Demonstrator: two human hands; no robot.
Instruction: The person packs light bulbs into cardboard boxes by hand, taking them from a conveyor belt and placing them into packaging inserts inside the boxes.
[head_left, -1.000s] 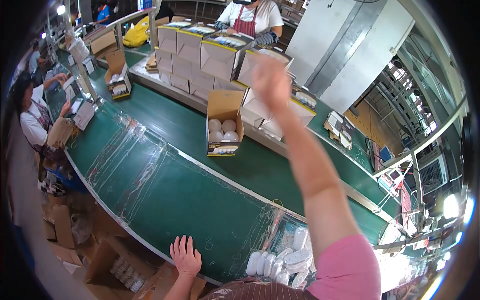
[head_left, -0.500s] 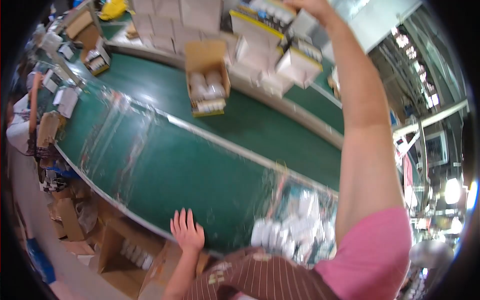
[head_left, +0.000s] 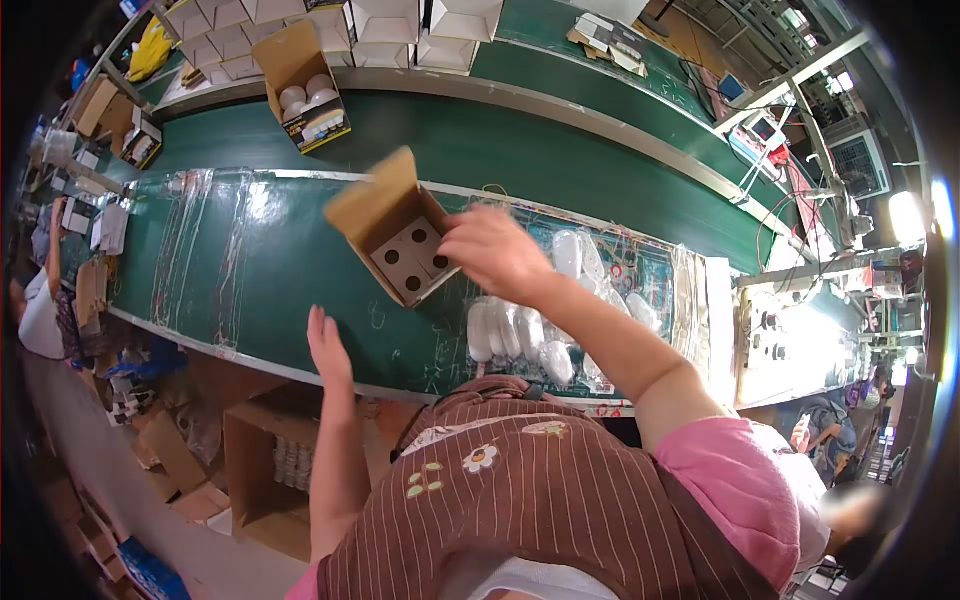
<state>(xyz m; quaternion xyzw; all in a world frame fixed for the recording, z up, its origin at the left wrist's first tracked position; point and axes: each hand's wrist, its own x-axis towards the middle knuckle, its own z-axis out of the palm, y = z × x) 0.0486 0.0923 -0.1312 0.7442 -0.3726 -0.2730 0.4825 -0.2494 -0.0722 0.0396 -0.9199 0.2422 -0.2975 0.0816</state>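
Note:
My right hand (head_left: 495, 252) grips the right edge of an open cardboard box (head_left: 378, 210), which tilts over the green bench. Its flaps stand up, and inside is a white insert (head_left: 412, 252) with several round holes. My left hand (head_left: 328, 348) is open, fingers stretched up, below and left of the box and apart from it. Several white pieces in clear plastic wrap (head_left: 508, 328), which look like light bulbs, lie to the right of the box on the near bench.
An open box of white bulbs (head_left: 322, 125) stands on the far green belt (head_left: 420, 130). White open boxes (head_left: 385, 25) line the ledge behind. Another box (head_left: 138, 140) is at far left, near another person (head_left: 45, 300). A large carton (head_left: 250, 470) sits below the bench.
My right hand has come down from the boxes at the back to the near bench, now with an open box in it. My left hand has lifted slightly. The view has shifted.

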